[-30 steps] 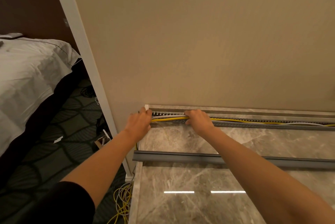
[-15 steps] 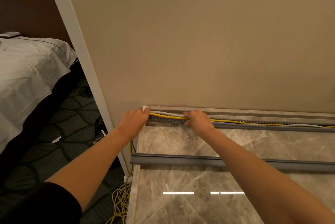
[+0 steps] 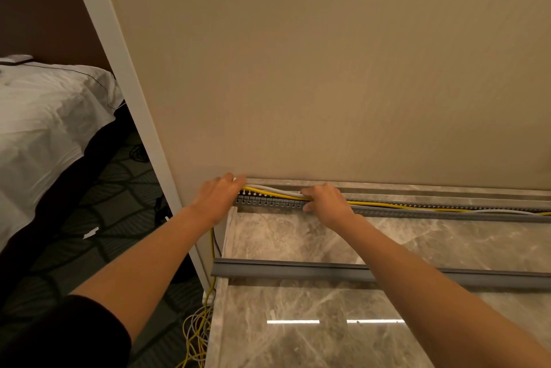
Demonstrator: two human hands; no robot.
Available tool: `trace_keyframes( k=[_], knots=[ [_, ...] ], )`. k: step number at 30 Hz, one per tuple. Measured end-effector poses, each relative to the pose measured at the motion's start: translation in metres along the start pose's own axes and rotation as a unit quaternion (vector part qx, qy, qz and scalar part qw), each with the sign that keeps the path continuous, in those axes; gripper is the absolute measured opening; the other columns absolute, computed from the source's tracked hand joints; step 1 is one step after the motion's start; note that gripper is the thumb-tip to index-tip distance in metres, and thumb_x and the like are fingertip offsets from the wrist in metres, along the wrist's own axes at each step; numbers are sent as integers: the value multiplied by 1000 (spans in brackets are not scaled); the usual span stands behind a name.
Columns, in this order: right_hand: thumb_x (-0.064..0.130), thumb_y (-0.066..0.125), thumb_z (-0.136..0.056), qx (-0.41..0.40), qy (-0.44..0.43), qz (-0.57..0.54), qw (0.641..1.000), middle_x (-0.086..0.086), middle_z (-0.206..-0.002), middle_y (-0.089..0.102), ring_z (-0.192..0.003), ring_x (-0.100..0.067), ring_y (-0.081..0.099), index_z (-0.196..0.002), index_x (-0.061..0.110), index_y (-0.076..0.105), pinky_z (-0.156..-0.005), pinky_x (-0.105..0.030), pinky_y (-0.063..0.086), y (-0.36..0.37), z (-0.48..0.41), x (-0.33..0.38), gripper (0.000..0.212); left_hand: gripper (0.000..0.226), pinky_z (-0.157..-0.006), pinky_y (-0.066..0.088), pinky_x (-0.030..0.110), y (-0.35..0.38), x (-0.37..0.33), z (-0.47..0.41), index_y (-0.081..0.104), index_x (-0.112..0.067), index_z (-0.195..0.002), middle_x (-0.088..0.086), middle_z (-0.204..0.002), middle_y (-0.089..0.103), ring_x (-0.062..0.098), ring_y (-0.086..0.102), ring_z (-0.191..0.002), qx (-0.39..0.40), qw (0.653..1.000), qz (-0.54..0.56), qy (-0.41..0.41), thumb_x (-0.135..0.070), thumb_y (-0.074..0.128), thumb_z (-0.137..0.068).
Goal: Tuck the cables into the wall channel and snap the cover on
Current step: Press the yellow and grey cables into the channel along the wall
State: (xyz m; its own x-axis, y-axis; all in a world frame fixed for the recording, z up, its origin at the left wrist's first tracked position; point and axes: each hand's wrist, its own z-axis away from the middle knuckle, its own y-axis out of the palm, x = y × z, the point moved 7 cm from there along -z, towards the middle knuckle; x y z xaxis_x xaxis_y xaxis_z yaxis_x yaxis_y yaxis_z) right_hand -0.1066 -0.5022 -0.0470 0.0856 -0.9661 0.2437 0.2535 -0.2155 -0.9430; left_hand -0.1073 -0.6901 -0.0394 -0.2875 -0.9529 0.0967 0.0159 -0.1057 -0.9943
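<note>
The right grip is closed on the cables: its fingers curl over the thin, round yellow and white strands from above while the thumb presses the front of the channel. The left grip, at nine o'clock of the right one, lies over the channel's end at the corner of the wall, fingers bent down onto the same strands; whether they close round them I cannot tell. The channel is a long grey plastic trough with a comb of narrow slots along its front lip, running against the foot of the matte beige wall towards three o'clock, the cables lying in and along its top. The cover, a smooth, straight grey strip, lies flat on the desk at six o'clock of the channel, well apart from it and parallel to it. The desk is glossy veined marble. A white trim edges the wall's corner. At seven o'clock of the cover, a loose coil of yellow and grey wire hangs low beside the desk. A rumpled white bed fills nine o'clock above a dark patterned carpet.
</note>
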Motion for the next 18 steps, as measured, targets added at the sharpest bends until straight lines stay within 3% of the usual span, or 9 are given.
trace_keyframes(
  k=[6, 9, 13, 15, 18],
  knots=[
    [12, 56, -91, -1, -3, 3, 1000, -21, -107, 65, -100, -35, 60, -106, 4, 63, -73, -34, 41, 2, -1, 0, 19, 36, -84, 49, 37, -10, -2, 6, 44, -9, -133, 16, -124, 52, 33, 61, -104, -3, 999, 36, 5, -10, 46, -97],
    [14, 56, -92, 0, -12, -5, 1000, -22, -107, 65, -95, -32, 59, -108, 3, 62, -72, -32, 40, 1, -1, -2, 20, 27, -79, 50, 37, -20, -1, 8, 56, -3, -121, 17, -126, 47, 34, 62, -96, -30, 998, 46, -13, -17, 48, -99],
    [12, 49, -97, 3, -29, -13, 999, -22, -120, 62, -113, -37, 56, -127, 3, 53, -84, -37, 46, 5, 6, -11, 32, 34, -85, 48, 36, -22, -20, 0, 58, -5, -119, 13, -124, 51, 28, 58, -106, -33, 999, 5, 17, -29, 43, -100],
    [11, 45, -98, -5, -38, 4, 999, -20, -128, 58, -117, -35, 54, -134, 5, 46, -84, -34, 44, 8, 10, -19, 36, 28, -84, 48, 36, -16, -30, -3, 58, -6, -118, 13, -122, 55, 28, 57, -107, -25, 999, 11, 23, -22, 45, -99],
    [6, 41, -99, -21, -38, 36, 998, -15, -147, 42, -131, -31, 45, -145, 8, 32, -105, -35, 40, 8, 18, -31, 47, 22, -83, 49, 36, -12, -40, -7, 60, -7, -115, 12, -120, 56, 28, 57, -106, -36, 999, 17, 17, -10, 50, -96]
  ],
)
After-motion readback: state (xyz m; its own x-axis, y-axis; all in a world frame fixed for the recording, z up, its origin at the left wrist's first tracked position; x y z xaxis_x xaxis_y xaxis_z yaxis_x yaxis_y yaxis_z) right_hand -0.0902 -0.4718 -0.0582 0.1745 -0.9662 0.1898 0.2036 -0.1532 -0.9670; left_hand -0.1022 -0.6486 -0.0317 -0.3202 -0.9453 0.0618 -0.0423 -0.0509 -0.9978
